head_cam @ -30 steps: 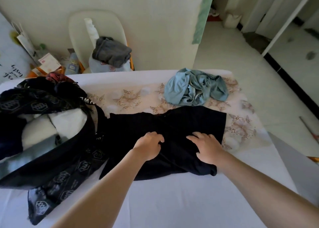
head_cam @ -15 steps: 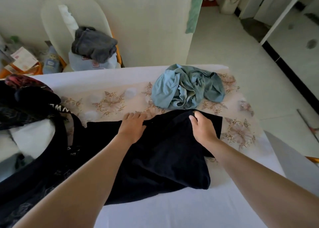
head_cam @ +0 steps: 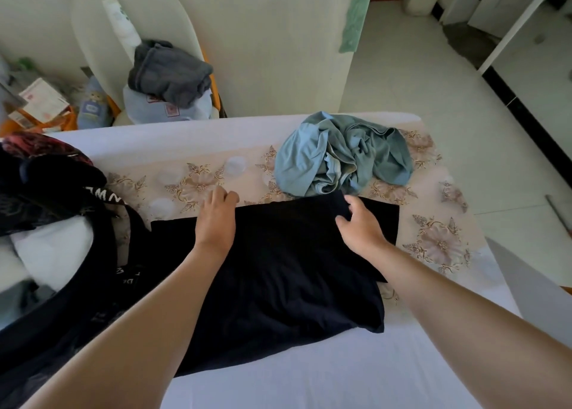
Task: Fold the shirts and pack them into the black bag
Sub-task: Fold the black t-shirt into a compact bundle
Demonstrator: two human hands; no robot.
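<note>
A black shirt [head_cam: 288, 269] lies spread across the middle of the table [head_cam: 309, 377], with its near part folded up toward the far edge. My left hand [head_cam: 216, 217] is at the shirt's far left edge, its fingers curled over the cloth there. My right hand [head_cam: 359, 223] pinches the far right edge of the folded layer. A crumpled light-blue shirt [head_cam: 340, 158] lies just beyond the black one. The open black bag [head_cam: 102, 254] is at the left, touching the shirt, with white and grey folded clothes inside.
Behind the table stands a pale chair [head_cam: 93, 37] with a grey garment [head_cam: 170, 71] piled on it. Boxes and bottles [head_cam: 43, 102] clutter the far left. The table's right edge drops to tiled floor [head_cam: 433, 99]. A grey panel [head_cam: 532, 288] leans at the right.
Both hands have moved from the middle of the black shirt to its far edge, carrying the near part over into a fold. The view has shifted closer.
</note>
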